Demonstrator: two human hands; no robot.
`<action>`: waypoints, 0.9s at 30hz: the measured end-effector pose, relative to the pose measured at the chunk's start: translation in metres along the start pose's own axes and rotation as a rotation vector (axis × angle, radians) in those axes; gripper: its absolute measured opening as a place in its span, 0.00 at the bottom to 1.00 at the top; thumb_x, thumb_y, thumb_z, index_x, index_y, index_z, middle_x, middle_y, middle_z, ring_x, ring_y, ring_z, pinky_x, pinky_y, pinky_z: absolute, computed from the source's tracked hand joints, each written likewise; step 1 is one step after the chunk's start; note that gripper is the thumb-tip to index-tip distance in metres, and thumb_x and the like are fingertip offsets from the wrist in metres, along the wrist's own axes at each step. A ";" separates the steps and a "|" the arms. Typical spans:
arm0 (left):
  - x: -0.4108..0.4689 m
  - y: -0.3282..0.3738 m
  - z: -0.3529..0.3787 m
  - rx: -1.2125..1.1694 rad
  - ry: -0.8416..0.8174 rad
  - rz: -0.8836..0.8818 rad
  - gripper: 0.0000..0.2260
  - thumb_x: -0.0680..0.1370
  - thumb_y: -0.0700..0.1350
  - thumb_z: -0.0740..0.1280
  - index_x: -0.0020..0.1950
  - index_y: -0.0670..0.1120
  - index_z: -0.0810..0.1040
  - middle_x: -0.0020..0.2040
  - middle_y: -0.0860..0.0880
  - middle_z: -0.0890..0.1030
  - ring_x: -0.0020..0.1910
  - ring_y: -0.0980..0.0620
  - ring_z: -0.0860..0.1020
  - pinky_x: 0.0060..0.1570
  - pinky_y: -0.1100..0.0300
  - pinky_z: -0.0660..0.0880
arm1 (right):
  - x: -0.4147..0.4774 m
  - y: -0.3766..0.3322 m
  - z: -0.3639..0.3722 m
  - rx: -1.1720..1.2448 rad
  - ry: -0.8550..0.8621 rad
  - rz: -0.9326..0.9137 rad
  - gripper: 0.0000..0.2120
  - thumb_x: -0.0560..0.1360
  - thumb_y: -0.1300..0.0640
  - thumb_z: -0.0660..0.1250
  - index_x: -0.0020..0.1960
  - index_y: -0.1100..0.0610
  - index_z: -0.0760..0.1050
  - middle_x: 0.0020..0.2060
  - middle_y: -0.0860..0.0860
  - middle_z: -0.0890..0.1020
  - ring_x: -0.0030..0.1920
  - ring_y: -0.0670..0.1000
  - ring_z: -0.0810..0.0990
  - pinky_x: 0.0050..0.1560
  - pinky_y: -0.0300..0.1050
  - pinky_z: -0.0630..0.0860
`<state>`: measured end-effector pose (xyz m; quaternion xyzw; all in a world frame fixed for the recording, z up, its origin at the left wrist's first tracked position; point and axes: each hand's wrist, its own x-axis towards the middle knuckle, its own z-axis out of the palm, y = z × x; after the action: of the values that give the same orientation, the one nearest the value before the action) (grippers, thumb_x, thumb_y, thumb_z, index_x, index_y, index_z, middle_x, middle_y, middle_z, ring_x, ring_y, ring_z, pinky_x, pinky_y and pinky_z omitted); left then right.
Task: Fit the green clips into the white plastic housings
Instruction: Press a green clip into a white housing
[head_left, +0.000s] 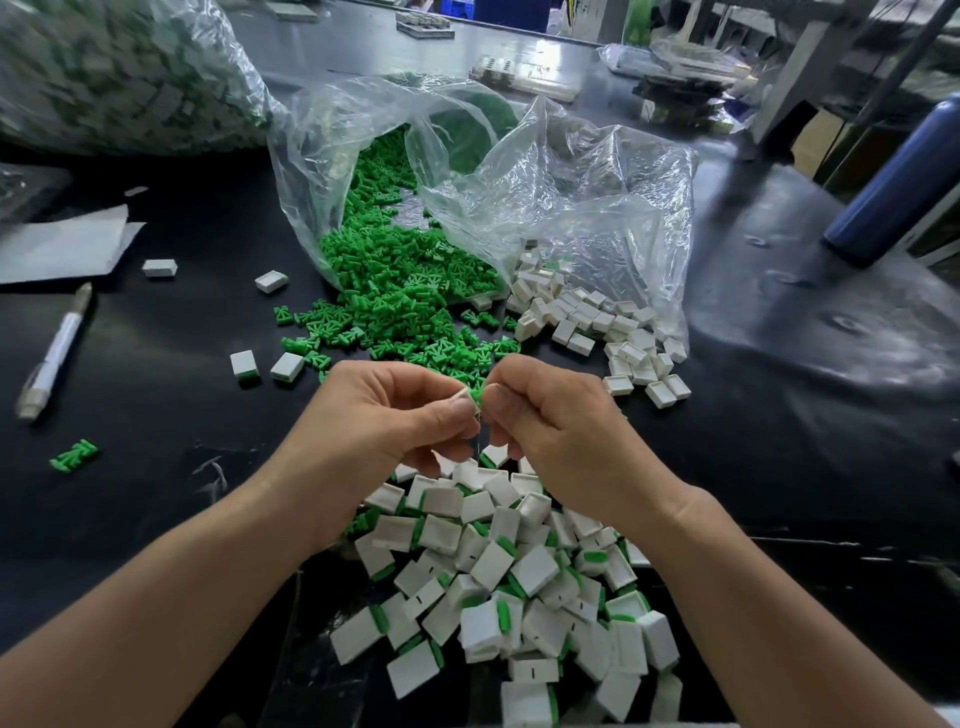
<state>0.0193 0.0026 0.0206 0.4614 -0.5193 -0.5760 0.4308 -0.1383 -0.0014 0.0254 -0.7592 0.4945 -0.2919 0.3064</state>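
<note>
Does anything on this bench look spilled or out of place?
Green clips spill from the open bag onto the table. A lone clip lies far left, away from the pile, and two housings sit stray near the paper. Nothing looks damaged.

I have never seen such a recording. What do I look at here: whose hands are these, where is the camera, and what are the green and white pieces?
No machine here: a person works with bare hands, and one camera worn on the head looks down at them. The left hand and right hand together pinch a small green clip; a white edge shows beside it, the rest is hidden. On the black table lie a clear bag spilling green clips, loose white housings, and, nearest, a pile of housings with clips fitted. A pen lies at the left.
</note>
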 end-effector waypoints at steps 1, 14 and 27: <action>-0.001 0.001 0.000 0.022 -0.005 0.026 0.06 0.63 0.44 0.70 0.35 0.43 0.83 0.32 0.44 0.83 0.28 0.54 0.79 0.25 0.66 0.73 | 0.000 0.000 -0.001 -0.025 -0.011 -0.013 0.12 0.78 0.60 0.60 0.36 0.54 0.68 0.29 0.47 0.74 0.32 0.49 0.72 0.36 0.46 0.70; -0.003 -0.004 -0.003 0.497 0.017 0.271 0.07 0.70 0.37 0.72 0.35 0.47 0.81 0.27 0.51 0.79 0.25 0.58 0.76 0.29 0.58 0.77 | -0.002 -0.009 -0.006 -0.415 -0.126 -0.194 0.08 0.77 0.63 0.58 0.40 0.55 0.65 0.32 0.47 0.68 0.35 0.54 0.68 0.38 0.51 0.66; -0.002 0.003 0.000 0.028 -0.034 0.180 0.07 0.64 0.44 0.69 0.38 0.43 0.83 0.34 0.45 0.83 0.30 0.55 0.79 0.29 0.66 0.75 | 0.001 0.001 -0.004 0.363 0.024 0.081 0.20 0.73 0.41 0.54 0.34 0.53 0.74 0.28 0.48 0.77 0.28 0.46 0.74 0.31 0.43 0.71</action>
<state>0.0200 0.0039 0.0242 0.4088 -0.5739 -0.5356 0.4654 -0.1411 -0.0033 0.0276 -0.6676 0.4673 -0.3727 0.4439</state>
